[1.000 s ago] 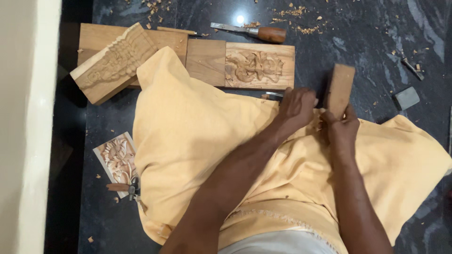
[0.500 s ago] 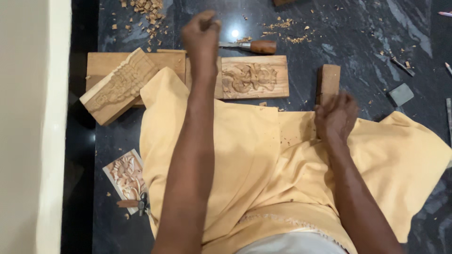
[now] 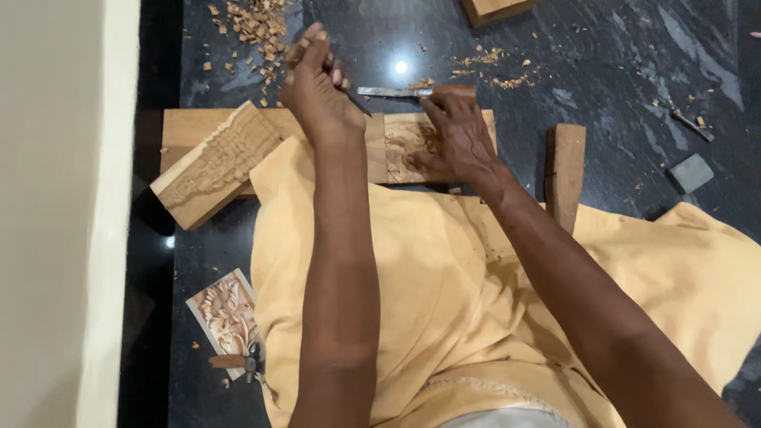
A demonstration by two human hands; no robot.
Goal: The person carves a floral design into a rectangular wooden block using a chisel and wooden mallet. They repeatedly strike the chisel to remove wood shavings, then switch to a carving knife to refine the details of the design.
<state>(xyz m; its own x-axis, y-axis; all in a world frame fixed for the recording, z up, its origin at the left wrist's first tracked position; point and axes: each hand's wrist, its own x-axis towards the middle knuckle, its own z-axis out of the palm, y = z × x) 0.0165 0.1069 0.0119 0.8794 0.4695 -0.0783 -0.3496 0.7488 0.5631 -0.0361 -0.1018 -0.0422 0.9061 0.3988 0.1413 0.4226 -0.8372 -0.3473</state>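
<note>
My left hand (image 3: pixel 317 87) is raised over the left end of a flat carved wooden panel (image 3: pixel 400 143), fingers shut around a thin dark-tipped tool (image 3: pixel 358 103). My right hand (image 3: pixel 458 139) lies spread on the panel's carving. Its fingertips touch the wooden handle of a chisel (image 3: pixel 392 92) that lies on the dark stone floor just beyond the panel. A wooden mallet block (image 3: pixel 564 166) lies to the right of that hand. A yellow cloth (image 3: pixel 444 285) covers my lap under both forearms.
A second carved block (image 3: pixel 214 166) lies tilted across a plank at the left. A printed carving pattern (image 3: pixel 226 313) and a small tool (image 3: pixel 238 361) lie at lower left. Wood chips (image 3: pixel 254 24), a grey stone (image 3: pixel 690 172) and a pale wall (image 3: pixel 55 214) border the area.
My right hand let go of the mallet block and moved left onto the carved panel, by the chisel. My left hand rose from my lap to above the panel's left end.
</note>
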